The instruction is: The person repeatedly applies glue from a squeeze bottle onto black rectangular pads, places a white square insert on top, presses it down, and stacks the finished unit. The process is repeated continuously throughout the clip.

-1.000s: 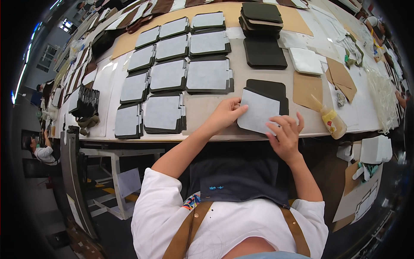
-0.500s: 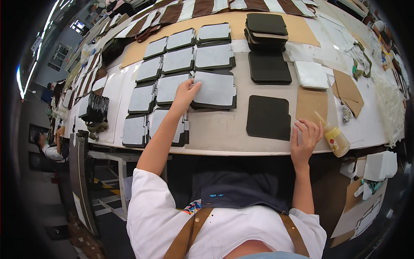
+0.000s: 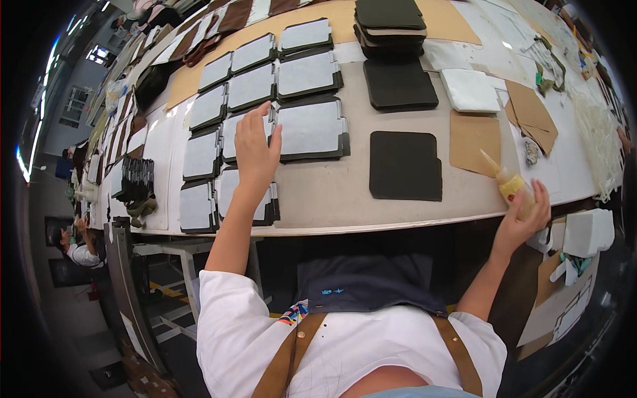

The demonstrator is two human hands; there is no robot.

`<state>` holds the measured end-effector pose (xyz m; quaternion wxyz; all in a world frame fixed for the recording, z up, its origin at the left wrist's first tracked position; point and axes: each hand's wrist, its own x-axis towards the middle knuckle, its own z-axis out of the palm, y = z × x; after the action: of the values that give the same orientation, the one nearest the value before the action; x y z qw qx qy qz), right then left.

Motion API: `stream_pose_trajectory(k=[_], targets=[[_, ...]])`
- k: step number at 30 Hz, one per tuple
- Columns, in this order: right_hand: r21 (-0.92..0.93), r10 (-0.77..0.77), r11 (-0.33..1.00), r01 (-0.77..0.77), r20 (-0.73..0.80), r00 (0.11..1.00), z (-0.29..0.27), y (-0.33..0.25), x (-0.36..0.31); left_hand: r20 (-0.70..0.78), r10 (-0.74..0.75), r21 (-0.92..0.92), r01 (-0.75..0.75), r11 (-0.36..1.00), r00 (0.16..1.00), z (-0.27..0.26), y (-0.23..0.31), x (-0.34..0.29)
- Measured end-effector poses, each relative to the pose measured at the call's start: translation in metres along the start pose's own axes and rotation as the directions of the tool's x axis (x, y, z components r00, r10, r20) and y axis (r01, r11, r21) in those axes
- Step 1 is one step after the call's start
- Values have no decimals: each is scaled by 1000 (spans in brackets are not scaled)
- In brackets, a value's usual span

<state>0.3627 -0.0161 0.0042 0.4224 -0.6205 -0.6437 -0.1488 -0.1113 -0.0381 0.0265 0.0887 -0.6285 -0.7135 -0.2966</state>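
Right hand at the glue-type bottle, left hand over the pale-topped stacks

Along the near edge of the desk (image 3: 318, 192), the right hand (image 3: 529, 220) is at the base of a yellowish squeeze bottle (image 3: 509, 183). Its thumb and fingers are curved along the bottle's sides; whether they grip it firmly, I cannot tell. The bottle lies tilted, its thin spout pointing up and to the left. Left of it, a black panel (image 3: 405, 164) with a stepped right side lies flat.

The left hand (image 3: 256, 142) holds nothing. Its fingers are straight and close together, the thumb a little apart, above pale-topped stacks (image 3: 310, 131) with black edges. These stand in three columns: four in the left, four in the middle, three in the right.

Beyond the bottle lie a brown card (image 3: 474, 142) and, farther back, a white pad (image 3: 470, 91). Behind the black panel come a low dark pile (image 3: 399, 84) and a taller dark pile (image 3: 388, 30). A tan sheet (image 3: 451, 23) runs beneath the farthest things.
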Motion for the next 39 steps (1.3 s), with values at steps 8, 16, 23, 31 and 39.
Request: stream_pose_trajectory(k=[8,16,23,31,39], targets=[[260,453,768,-586,426,783,-17,69,-24,242,463,-246,-407,879,853,51,95,-18],[874,513,65,-482,385,767,-16,60,-12,316,469,-240,-409,880,825,80,118,-30],[851,372,-9,-525,490,789,1,9,8,312,491,-180,-457,871,813,74,128,-43],[841,235,332,-428,366,901,9,-42,9,326,452,-226,-396,890,830,73,126,-49],[784,311,447,-431,316,896,15,-52,-1,297,422,-258,-353,899,857,72,122,-49]])
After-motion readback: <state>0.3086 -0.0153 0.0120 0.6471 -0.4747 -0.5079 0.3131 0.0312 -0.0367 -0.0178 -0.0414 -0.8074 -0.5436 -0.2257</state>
